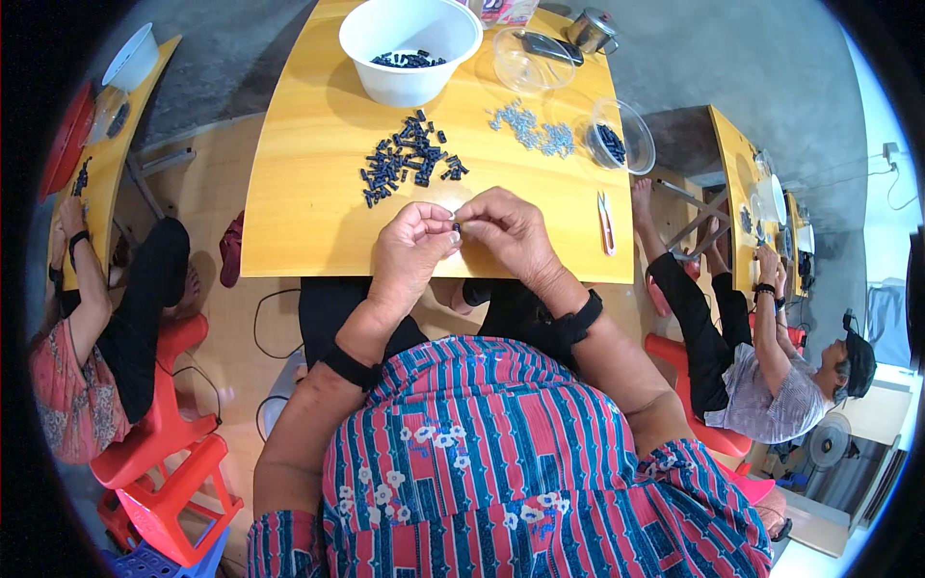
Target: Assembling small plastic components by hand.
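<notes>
While both my hands meet just above the near edge of the yellow wooden surface (299, 222), the fingers of my left hand (409, 252) and my right hand (509, 231) pinch together on one small dark piece (456, 226), the fingertips touching around it so that most of it is hidden. Just beyond my hands a loose heap of small black parts (409, 159) lies on the wood. Farther back stands a white bowl (409, 48) with more black parts in it. To the right of the heap lies a scatter of small grey metal parts (532, 130), then a clear bowl (621, 135) holding dark pieces. Pink-handled snips (606, 222) lie near my right hand.
</notes>
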`<action>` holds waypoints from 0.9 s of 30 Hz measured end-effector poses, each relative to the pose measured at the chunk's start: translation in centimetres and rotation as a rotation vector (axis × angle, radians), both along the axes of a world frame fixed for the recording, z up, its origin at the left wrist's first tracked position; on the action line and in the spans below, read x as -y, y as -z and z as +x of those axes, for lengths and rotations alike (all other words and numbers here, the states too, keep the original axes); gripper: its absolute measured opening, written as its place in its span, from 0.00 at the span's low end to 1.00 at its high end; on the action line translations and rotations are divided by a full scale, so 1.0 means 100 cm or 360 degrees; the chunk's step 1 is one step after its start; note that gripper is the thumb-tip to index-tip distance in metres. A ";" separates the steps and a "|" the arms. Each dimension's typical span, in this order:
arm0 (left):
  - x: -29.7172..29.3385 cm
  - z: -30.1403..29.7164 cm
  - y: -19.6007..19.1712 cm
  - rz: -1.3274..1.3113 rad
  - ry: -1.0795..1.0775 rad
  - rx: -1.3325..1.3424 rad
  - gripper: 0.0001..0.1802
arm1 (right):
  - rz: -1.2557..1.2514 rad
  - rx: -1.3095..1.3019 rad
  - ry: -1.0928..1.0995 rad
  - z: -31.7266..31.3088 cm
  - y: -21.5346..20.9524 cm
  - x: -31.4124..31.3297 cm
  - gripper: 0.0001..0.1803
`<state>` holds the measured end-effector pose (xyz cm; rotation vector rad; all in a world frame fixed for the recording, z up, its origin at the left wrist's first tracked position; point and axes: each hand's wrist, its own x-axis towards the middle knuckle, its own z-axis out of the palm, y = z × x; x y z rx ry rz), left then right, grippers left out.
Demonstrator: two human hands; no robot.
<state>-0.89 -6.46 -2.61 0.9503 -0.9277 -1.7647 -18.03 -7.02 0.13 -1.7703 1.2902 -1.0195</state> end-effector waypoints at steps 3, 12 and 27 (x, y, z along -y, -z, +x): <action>-0.001 -0.001 0.003 -0.0161 -0.0039 0.0089 0.11 | 0.0092 0.0112 0.0204 -0.002 0.002 0.018 0.12; 0.000 -0.003 -0.002 -0.0128 -0.0021 0.0102 0.13 | -0.0167 -0.0543 0.0447 0.003 0.008 0.049 0.07; 0.001 -0.005 -0.001 -0.0163 -0.0016 0.0213 0.13 | -0.0220 -0.0946 0.0356 -0.003 0.001 0.032 0.05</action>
